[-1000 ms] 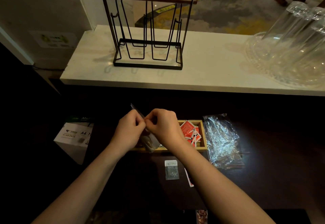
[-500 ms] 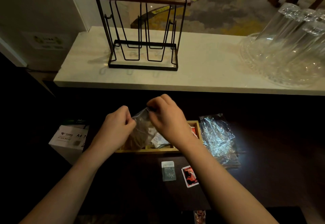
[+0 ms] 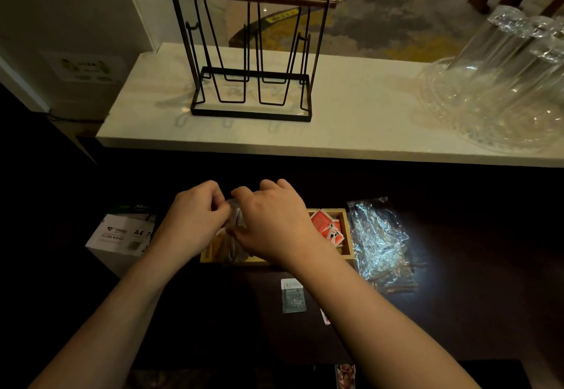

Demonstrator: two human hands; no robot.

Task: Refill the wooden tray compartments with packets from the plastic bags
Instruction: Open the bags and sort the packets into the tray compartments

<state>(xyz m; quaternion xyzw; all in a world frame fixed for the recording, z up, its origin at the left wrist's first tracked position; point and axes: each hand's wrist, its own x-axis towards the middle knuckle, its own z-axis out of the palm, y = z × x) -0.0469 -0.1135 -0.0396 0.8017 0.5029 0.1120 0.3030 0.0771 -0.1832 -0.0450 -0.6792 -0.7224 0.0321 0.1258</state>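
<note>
Closer together than half a second ago, pinching the bag mouth over the tray.
Left hand (image 3: 195,214) and right hand (image 3: 270,221) both gripping a small plastic bag (image 3: 236,221) above the wooden tray (image 3: 348,230) on the dark worktop (image 3: 473,266); red packets (image 3: 328,228) already in the right compartment. Opening step; next, likely pulling the mouth apart and tipping packets in.

Probably a hotel lounge: marble counter (image 3: 351,120), glassware (image 3: 503,83), patterned carpet (image 3: 396,22).
</note>
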